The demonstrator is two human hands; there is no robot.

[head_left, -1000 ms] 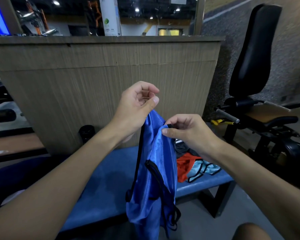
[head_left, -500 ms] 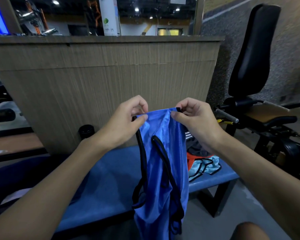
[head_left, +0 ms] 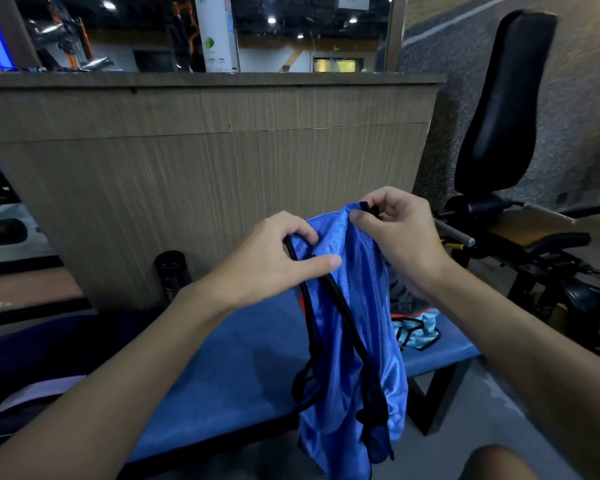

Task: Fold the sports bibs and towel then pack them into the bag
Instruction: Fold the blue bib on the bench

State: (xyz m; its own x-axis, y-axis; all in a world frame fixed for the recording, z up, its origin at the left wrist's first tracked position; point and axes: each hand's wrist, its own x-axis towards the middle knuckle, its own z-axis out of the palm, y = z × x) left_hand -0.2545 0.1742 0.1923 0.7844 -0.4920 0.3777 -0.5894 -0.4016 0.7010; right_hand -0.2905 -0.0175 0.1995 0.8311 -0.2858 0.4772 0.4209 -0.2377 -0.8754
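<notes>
A shiny blue sports bib (head_left: 361, 341) with black trim hangs in the air over the front edge of the blue bench (head_left: 243, 358). My left hand (head_left: 274, 258) pinches its top left corner, thumb across the fabric. My right hand (head_left: 392, 233) pinches the top right corner by the black edging. Behind the bib, at the bench's right end, lies a heap of cloth: a light blue bib (head_left: 418, 332), a sliver of orange fabric and a dark grey piece (head_left: 400, 292), mostly hidden by my right forearm.
A wood-panelled counter wall (head_left: 205, 168) rises right behind the bench. A black bottle (head_left: 172, 271) stands at its foot. A black exercise machine with a padded seat back (head_left: 499, 109) sits to the right. Another dark bench (head_left: 21, 341) lies left.
Both hands have come lower and closer together with the bib's top edge. My left thumb now lies across the fabric, and the bib's upper part has bunched between my hands.
</notes>
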